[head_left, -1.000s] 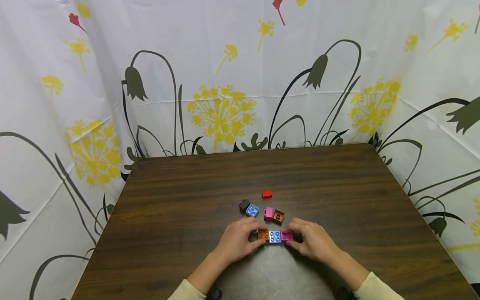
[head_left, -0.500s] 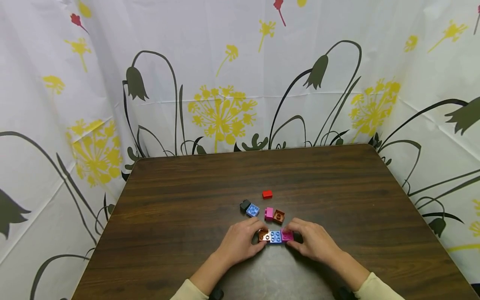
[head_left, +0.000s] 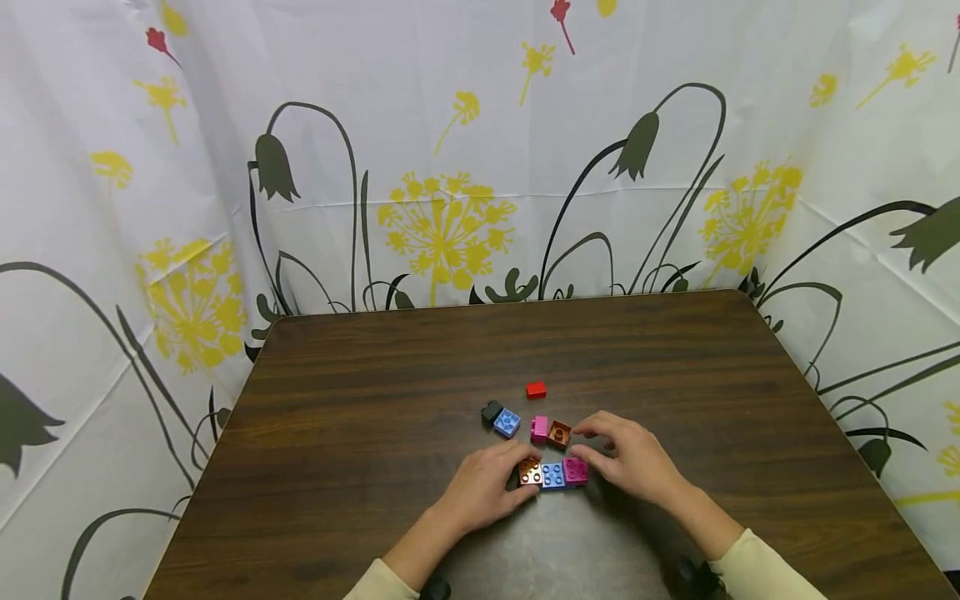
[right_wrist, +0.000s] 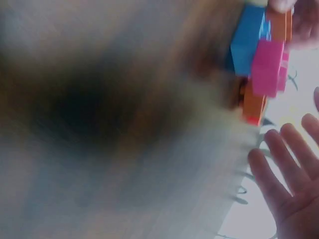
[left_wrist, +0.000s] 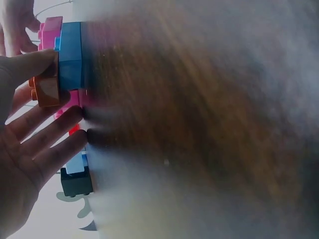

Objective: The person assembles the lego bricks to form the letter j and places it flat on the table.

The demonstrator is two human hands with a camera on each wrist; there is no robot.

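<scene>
My left hand (head_left: 483, 487) pinches an orange-brown toy brick (head_left: 529, 472) between thumb and fingers. That brick sits on one end of a longer blue brick (left_wrist: 71, 55), and a pink brick (head_left: 576, 472) sits on its other end. Blue studs show between the two. My right hand (head_left: 637, 458) is off the pink brick, its fingers extended and holding nothing. Its fingertips are close to a loose brown brick (head_left: 559, 435), which lies on its side or upside down beside a small pink brick (head_left: 539, 429).
Behind the left hand lie a black brick (head_left: 491, 412) and a light blue brick (head_left: 507, 423), touching. A red brick (head_left: 536, 390) lies farther back on the dark wood table (head_left: 390, 375). A flower-patterned curtain (head_left: 480, 150) hangs beyond the table's edge.
My right hand has let go of the pink brick and moved slightly back and to the right. My left hand keeps its hold on the orange-brown brick.
</scene>
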